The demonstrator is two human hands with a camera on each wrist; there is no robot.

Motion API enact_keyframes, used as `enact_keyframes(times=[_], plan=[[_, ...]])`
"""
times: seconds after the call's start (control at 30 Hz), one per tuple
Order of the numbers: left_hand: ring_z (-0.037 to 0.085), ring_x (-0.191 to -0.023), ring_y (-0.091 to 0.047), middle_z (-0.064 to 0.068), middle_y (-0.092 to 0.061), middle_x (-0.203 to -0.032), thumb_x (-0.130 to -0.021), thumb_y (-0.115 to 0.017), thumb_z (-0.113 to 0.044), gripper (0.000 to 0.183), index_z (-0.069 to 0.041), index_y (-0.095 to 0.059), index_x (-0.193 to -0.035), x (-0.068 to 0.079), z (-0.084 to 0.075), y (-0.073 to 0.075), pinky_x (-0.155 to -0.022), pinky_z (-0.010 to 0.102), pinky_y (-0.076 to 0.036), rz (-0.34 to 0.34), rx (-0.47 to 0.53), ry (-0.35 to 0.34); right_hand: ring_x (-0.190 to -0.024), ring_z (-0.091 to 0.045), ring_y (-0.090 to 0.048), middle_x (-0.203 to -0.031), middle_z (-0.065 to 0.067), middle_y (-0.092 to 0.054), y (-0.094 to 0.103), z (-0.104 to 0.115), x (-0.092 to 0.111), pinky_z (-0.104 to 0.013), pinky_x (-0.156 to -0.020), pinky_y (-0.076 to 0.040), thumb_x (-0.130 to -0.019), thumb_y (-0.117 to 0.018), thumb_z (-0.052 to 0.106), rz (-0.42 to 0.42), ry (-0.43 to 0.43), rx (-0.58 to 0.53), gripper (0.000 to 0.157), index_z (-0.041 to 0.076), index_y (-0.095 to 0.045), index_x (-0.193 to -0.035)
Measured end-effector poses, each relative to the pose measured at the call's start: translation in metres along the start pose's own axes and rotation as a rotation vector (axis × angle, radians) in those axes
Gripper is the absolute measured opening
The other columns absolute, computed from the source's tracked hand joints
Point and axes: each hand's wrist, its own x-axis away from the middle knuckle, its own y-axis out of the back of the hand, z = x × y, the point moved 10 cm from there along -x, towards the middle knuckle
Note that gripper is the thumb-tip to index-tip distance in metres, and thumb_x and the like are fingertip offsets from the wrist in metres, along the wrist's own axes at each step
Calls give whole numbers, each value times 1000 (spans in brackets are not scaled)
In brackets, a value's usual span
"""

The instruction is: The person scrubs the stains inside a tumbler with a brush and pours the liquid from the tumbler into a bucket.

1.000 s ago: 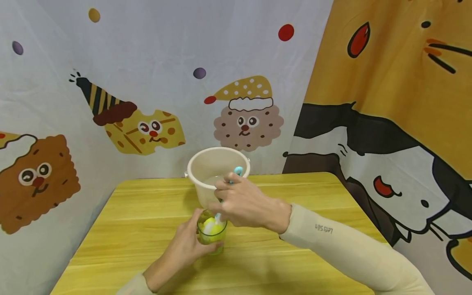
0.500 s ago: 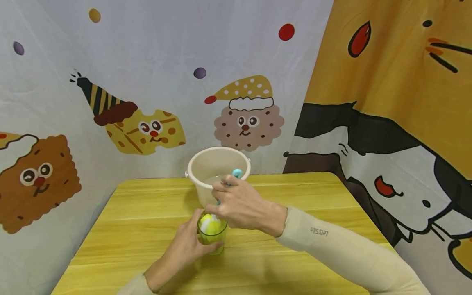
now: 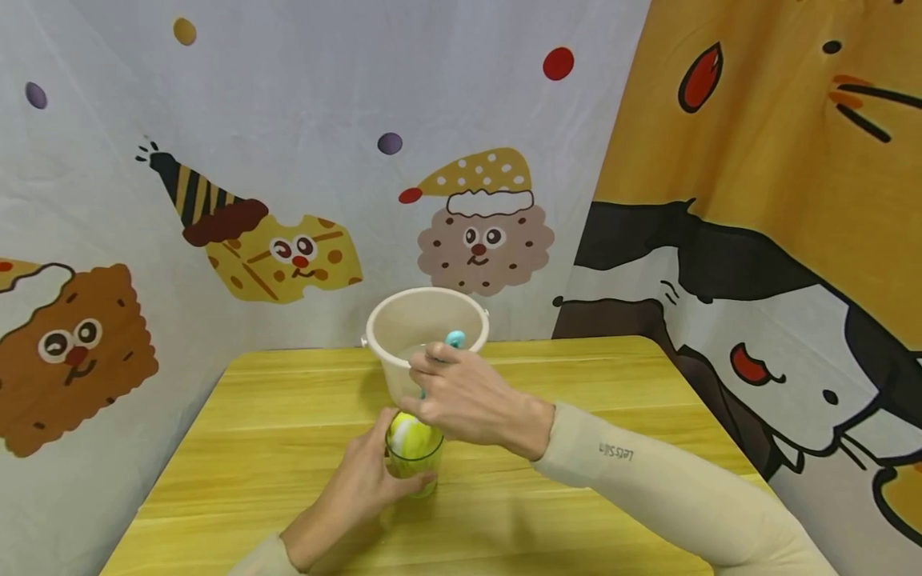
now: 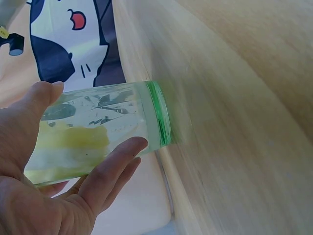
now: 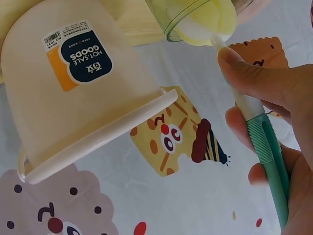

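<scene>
A clear, green-tinted drinking glass stands near the middle of the wooden table, gripped round its side by my left hand. In the left wrist view, the base of the glass appears to meet the tabletop. My right hand holds a sponge cup brush with a teal handle and white shaft. The brush's yellow-and-white sponge head sits inside the glass. From the head view, my right hand hides most of the handle; only its light-blue end shows above the knuckles.
Just behind the glass is a cream bucket, its inside partly visible; a printed label shows on its side in the right wrist view. The table backs onto a cartoon-printed curtain, which continues along the right side.
My right hand and the brush handle have shifted slightly left, and more of the yellow part of the sponge shows. My left hand and the glass stay in place.
</scene>
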Motion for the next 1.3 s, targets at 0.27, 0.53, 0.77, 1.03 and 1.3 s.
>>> enact_keyframes(times=[0.27, 0.53, 0.77, 1.03, 1.3], plan=[[20, -110, -84, 4, -84, -125, -76, -114, -30, 93, -20, -57, -149, -1, 0, 1, -87, 24, -69, -13, -15, 13, -94, -15, -55, -85, 8, -79, 0, 3, -4, -29, -105, -43, -98, -88, 30, 23, 34, 75, 11, 36, -82, -91], [25, -114, -85, 8, -84, -130, -78, -113, -32, 95, -20, -55, -153, -2, 0, 0, -91, 29, -72, 4, -7, -12, -95, -14, -57, -88, 8, -82, -1, 3, -5, -29, -105, -42, -99, -87, 32, 41, 41, 95, 10, 36, -82, -92], [26, -116, -85, 9, -84, -132, -80, -111, -34, 95, -21, -54, -154, -2, 0, 2, -93, 29, -72, 17, 10, -25, -95, -15, -57, -88, 8, -82, -5, 4, -5, -30, -103, -41, -97, -88, 31, 68, 47, 96, 7, 36, -83, -95], [29, -117, -85, 8, -84, -133, -78, -112, -36, 97, -21, -55, -155, -1, 1, 1, -92, 33, -73, 7, -19, -20, -97, -16, -59, -93, 8, -85, -15, 8, -4, -32, -104, -42, -94, -91, 31, 152, 53, 91, 13, 37, -87, -105], [31, -121, -84, 10, -83, -137, -78, -112, -38, 97, -24, -55, -155, 1, 1, 1, -93, 39, -75, 7, -23, -7, -97, -16, -59, -93, 8, -85, -18, 11, -2, -32, -104, -41, -92, -93, 31, 186, 51, 73, 15, 37, -88, -105]])
